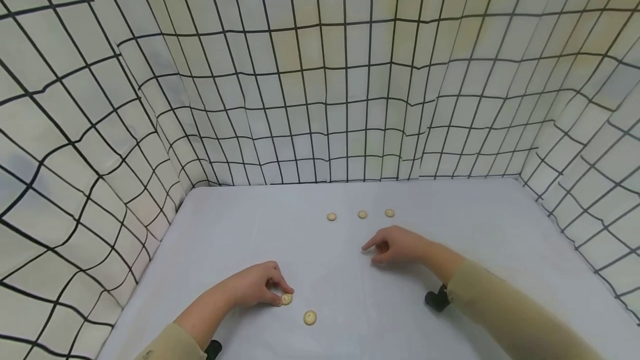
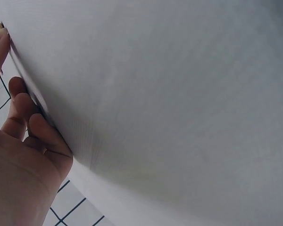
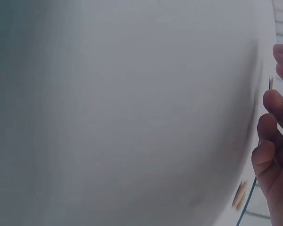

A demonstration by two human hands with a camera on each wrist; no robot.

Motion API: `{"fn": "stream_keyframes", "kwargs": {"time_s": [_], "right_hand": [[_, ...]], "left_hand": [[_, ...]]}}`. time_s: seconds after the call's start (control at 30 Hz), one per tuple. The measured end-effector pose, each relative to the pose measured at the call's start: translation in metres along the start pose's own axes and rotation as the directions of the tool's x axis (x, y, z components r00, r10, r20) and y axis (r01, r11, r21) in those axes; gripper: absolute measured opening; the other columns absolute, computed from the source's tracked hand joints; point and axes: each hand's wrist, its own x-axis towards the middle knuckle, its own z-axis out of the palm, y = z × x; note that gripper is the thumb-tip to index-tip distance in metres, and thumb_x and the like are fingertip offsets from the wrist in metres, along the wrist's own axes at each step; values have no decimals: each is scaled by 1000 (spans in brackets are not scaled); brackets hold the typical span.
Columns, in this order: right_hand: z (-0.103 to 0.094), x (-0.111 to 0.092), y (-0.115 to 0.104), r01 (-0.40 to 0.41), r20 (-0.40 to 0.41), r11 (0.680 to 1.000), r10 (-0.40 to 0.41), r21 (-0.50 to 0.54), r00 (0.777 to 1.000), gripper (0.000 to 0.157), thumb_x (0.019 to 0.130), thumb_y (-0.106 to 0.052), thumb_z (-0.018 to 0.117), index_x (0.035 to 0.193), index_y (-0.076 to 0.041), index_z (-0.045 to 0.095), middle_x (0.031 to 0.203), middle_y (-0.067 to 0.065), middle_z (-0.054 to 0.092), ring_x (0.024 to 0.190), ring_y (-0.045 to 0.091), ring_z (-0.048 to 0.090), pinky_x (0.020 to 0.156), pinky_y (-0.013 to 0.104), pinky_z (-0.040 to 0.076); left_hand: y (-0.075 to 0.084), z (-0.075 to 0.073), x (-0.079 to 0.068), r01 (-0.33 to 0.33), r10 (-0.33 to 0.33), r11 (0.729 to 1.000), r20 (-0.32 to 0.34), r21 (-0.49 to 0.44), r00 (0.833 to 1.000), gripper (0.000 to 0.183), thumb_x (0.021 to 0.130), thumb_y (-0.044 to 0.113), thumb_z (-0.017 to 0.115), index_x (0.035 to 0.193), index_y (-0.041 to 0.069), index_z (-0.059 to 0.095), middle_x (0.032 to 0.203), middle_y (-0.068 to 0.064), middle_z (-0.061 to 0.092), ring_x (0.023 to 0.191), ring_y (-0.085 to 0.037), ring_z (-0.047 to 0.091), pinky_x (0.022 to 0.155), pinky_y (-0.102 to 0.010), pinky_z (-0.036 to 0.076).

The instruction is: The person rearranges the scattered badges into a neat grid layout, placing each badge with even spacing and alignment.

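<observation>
Five small tan buttons lie on the white table (image 1: 240, 226). Three form a row at the back: the left one (image 1: 331, 216), the middle one (image 1: 362, 214) and the right one (image 1: 389, 213). My left hand (image 1: 281, 295) lies near the front edge, thumb and forefinger pinching a fourth button (image 1: 286, 298) that rests flat on the table. The fifth button (image 1: 310, 317) lies loose just to its right. My right hand (image 1: 371, 253) rests on the table below the row, fingers loosely curled and holding nothing. The right wrist view shows its fingers (image 3: 273, 141) and a blurred button (image 3: 239, 195).
Cloth walls with a black grid (image 1: 320, 99) close in the table at the back and on both sides. Black wrist mounts show at the right sleeve (image 1: 436, 299) and the left sleeve (image 1: 212, 349). Bare white tabletop (image 2: 179, 94) fills the left wrist view.
</observation>
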Motion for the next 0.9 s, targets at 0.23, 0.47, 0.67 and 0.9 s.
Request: {"fn": "stream_keyframes", "kwargs": {"time_s": [0.23, 0.47, 0.67, 0.9], "right_hand": [[22, 5, -28, 109, 88, 994, -107, -27, 990, 27, 85, -31, 78, 112, -34, 75, 77, -13, 56, 75, 6, 52, 69, 25, 45], [38, 12, -62, 257, 164, 964, -244, -68, 956, 28, 85, -31, 79, 113, -31, 76, 73, -15, 53, 70, 1, 48, 67, 20, 42], [52, 16, -84, 354, 214, 932, -330, -81, 919, 27, 87, -33, 78, 113, -31, 76, 74, -17, 55, 69, -3, 47, 65, 16, 41], [61, 22, -99, 409, 242, 907, -378, -96, 894, 28, 87, -36, 77, 114, -31, 76, 74, -17, 54, 69, -3, 47, 65, 15, 40]], "left_hand": [[-2, 0, -1, -16, 16, 1000, -6, -13, 1000, 24, 79, 15, 83, 97, 31, 79, 93, 10, 55, 87, -14, 49, 77, -30, 41], [-1, 1, -2, -15, 15, 999, -11, -32, 1000, 24, 79, 14, 83, 97, 29, 79, 93, 8, 55, 86, -15, 48, 75, -29, 40], [-1, 2, -2, -12, 12, 1000, -11, -27, 1000, 24, 80, 16, 82, 99, 31, 79, 92, 8, 55, 85, -15, 48, 73, -29, 40], [-2, 1, -3, -16, 16, 1000, -9, -23, 1000, 23, 80, 18, 82, 99, 30, 79, 93, 8, 55, 85, -14, 48, 74, -29, 40]]}}
